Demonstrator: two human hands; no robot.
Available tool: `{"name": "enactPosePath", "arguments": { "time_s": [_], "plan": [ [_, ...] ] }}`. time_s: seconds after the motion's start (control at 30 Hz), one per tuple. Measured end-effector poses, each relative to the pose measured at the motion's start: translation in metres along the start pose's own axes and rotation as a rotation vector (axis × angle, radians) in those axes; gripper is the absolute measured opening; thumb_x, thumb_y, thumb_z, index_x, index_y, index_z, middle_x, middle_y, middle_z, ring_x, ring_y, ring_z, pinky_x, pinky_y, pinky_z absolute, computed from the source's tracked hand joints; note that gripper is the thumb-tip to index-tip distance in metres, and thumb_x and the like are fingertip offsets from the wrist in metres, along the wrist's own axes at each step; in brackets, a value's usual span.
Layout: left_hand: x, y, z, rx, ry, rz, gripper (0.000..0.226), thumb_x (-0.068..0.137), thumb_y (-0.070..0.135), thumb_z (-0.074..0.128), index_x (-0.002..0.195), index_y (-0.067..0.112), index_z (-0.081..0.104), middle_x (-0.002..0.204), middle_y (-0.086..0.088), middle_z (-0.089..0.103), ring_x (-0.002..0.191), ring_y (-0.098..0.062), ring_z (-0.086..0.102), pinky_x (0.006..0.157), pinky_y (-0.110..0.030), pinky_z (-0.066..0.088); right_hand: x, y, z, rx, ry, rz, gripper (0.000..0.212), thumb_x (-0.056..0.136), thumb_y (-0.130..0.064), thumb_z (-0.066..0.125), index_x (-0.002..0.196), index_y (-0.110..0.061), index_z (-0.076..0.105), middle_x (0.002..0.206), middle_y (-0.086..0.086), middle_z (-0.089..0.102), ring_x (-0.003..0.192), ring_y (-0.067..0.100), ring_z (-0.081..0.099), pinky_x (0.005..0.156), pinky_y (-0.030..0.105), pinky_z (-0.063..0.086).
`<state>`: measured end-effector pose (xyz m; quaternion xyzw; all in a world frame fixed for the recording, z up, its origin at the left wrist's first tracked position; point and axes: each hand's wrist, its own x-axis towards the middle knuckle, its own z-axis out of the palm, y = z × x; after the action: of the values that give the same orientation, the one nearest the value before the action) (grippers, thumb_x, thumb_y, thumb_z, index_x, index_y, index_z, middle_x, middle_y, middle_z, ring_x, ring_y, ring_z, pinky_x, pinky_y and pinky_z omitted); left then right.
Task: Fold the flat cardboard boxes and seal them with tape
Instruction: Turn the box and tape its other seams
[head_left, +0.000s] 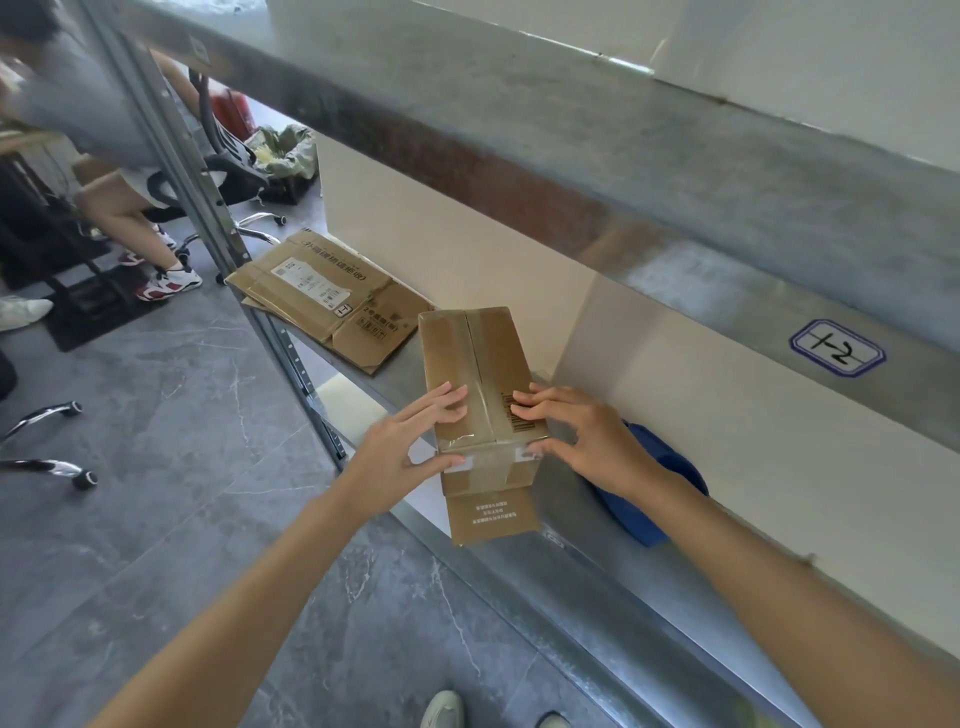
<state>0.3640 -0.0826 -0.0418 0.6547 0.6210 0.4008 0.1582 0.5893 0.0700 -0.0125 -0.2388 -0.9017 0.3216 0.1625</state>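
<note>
A folded brown cardboard box (475, 364) stands on the metal shelf (613, 571), its top seam and near end covered with clear tape. A loose flap hangs off its near end over the shelf edge. My left hand (410, 447) lies on the box's left near corner, fingers straight on top and thumb pressing the taped end. My right hand (576, 431) covers the right near corner the same way, fingers over a barcode, thumb on the end face. Flat unfolded boxes (332, 299) lie stacked farther left on the shelf.
A blue object (649, 499) lies on the shelf behind my right wrist. An upright steel post (244, 270) borders the shelf's left. A seated person on an office chair (130, 197) is at the far left. The upper shelf beam (675, 171) overhangs.
</note>
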Motion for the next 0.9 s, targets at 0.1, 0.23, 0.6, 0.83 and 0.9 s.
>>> {"name": "enactPosePath", "arguments": {
  "time_s": [0.1, 0.23, 0.6, 0.83, 0.9],
  "plan": [
    [0.0, 0.001, 0.0, -0.022, 0.01, -0.005, 0.049, 0.083, 0.033, 0.076, 0.126, 0.015, 0.063, 0.147, 0.013, 0.05, 0.142, -0.004, 0.036, 0.115, -0.023, 0.032, -0.002, 0.0, 0.003, 0.005, 0.004, 0.03, 0.049, 0.08, -0.014, 0.08, 0.127, -0.02, 0.066, 0.135, -0.02, 0.053, 0.134, -0.009, 0.036, 0.11, 0.008, 0.022],
    [0.0, -0.001, 0.0, -0.039, 0.007, -0.005, 0.05, 0.082, 0.038, 0.075, 0.125, 0.018, 0.063, 0.146, 0.018, 0.049, 0.142, -0.002, 0.035, 0.114, -0.021, 0.033, -0.003, -0.004, 0.01, 0.015, 0.03, 0.071, 0.054, 0.074, -0.035, 0.084, 0.124, -0.024, 0.066, 0.136, -0.023, 0.052, 0.131, -0.021, 0.029, 0.105, 0.002, 0.018],
    [-0.002, 0.007, 0.023, -0.1, 0.191, -0.07, 0.044, 0.082, 0.045, 0.074, 0.116, 0.018, 0.066, 0.139, 0.014, 0.057, 0.141, -0.004, 0.038, 0.106, -0.025, 0.044, -0.002, -0.022, 0.033, -0.051, 0.237, 0.113, 0.053, 0.068, -0.051, 0.083, 0.103, -0.017, 0.065, 0.123, -0.014, 0.059, 0.113, -0.019, 0.035, 0.089, 0.009, 0.034],
    [-0.001, 0.016, 0.026, -0.136, 0.239, -0.162, 0.016, 0.092, 0.02, 0.069, 0.107, 0.016, 0.067, 0.135, 0.011, 0.06, 0.139, 0.0, 0.039, 0.108, -0.04, 0.044, -0.002, -0.028, 0.041, -0.069, 0.297, 0.142, 0.043, 0.082, -0.056, 0.071, 0.099, -0.018, 0.06, 0.117, -0.011, 0.06, 0.11, 0.003, 0.052, 0.081, 0.026, 0.045],
    [0.0, 0.019, 0.025, -0.14, 0.243, -0.173, 0.016, 0.093, 0.018, 0.068, 0.108, 0.013, 0.068, 0.135, 0.009, 0.061, 0.138, -0.001, 0.04, 0.108, -0.043, 0.044, -0.001, -0.03, 0.043, -0.067, 0.321, 0.141, 0.037, 0.086, -0.049, 0.071, 0.099, -0.016, 0.06, 0.116, -0.009, 0.06, 0.11, 0.005, 0.053, 0.08, 0.027, 0.045]
  ]
}}
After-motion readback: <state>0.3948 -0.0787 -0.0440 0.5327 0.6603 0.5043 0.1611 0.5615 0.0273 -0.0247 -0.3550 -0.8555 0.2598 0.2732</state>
